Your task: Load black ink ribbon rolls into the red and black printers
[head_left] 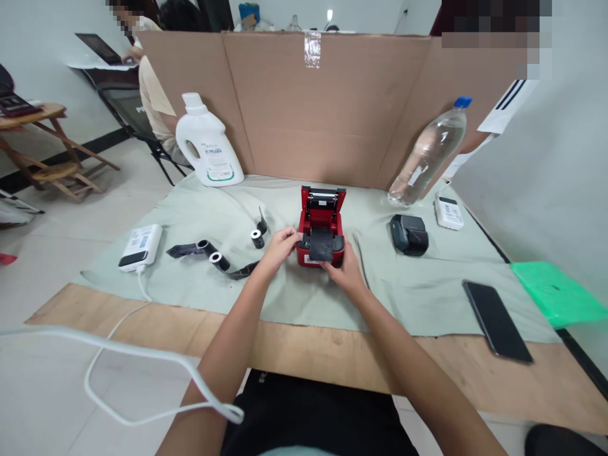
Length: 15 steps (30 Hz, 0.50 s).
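A small red printer [308, 223] stands on the cloth in front of me, its lid tipped up and back. A black strip [322, 245] hangs over its front edge. My left hand [282, 246] is at the printer's left side, fingertips pressed together against its front left corner. Around the front right corner my right hand [348, 268] grips the printer, with the thumb under the front edge. Left of the printer lie several small black rolls [257, 239], with unwound black strips [244, 271] among them.
A detergent bottle [209, 142] and a tilted water bottle [430, 152] stand by a cardboard screen [323, 107]. A black device [409, 235], a phone [496, 322], two white power banks [141, 247] and a green packet [555, 291] lie around. A white cable [142, 340] crosses the front left. People sit beyond.
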Each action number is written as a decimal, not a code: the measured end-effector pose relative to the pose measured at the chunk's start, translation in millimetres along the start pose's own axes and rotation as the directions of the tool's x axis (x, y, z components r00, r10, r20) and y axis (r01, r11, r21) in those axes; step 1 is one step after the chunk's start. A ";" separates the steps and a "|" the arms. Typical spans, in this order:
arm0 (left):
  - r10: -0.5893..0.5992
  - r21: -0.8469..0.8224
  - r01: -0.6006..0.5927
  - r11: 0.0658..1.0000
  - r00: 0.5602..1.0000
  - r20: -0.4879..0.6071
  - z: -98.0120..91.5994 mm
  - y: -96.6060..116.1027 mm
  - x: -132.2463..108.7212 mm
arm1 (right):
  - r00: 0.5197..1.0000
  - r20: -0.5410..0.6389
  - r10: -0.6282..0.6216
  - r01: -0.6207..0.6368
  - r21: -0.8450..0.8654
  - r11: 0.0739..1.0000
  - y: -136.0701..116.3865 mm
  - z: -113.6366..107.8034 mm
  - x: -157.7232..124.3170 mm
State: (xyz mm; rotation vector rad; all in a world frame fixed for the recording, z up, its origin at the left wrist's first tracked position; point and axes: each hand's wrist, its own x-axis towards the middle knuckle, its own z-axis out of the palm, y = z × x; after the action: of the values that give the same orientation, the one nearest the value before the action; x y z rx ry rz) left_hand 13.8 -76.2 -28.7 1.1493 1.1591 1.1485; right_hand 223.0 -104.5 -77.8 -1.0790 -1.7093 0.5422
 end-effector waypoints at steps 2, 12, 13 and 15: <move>0.084 0.004 -0.084 0.996 0.996 -0.024 1.8 -9.9 3.6 | 0.999 -0.048 -0.025 0.023 -0.043 0.999 -0.7 -5.1 0.0; 0.400 -0.008 -0.413 0.911 0.888 -0.226 17.8 -48.4 7.8 | 0.920 0.374 0.116 0.090 -0.492 0.866 -55.7 -19.6 119.7; 0.408 -0.010 -0.421 0.907 0.886 -0.219 17.6 -49.1 7.8 | 0.853 0.479 0.205 0.129 -0.574 0.809 -61.0 -13.8 133.1; 0.417 -0.012 -0.429 0.903 0.886 -0.203 16.7 -49.2 7.7 | 0.693 0.603 0.394 0.215 -0.695 0.686 -68.6 0.4 152.4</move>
State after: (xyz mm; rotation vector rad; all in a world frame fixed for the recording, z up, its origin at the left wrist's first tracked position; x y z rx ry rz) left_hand 33.4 -72.5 -77.2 1.3067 1.0385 1.6516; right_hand 179.5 -8.4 51.9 -1.6791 -2.7380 0.3532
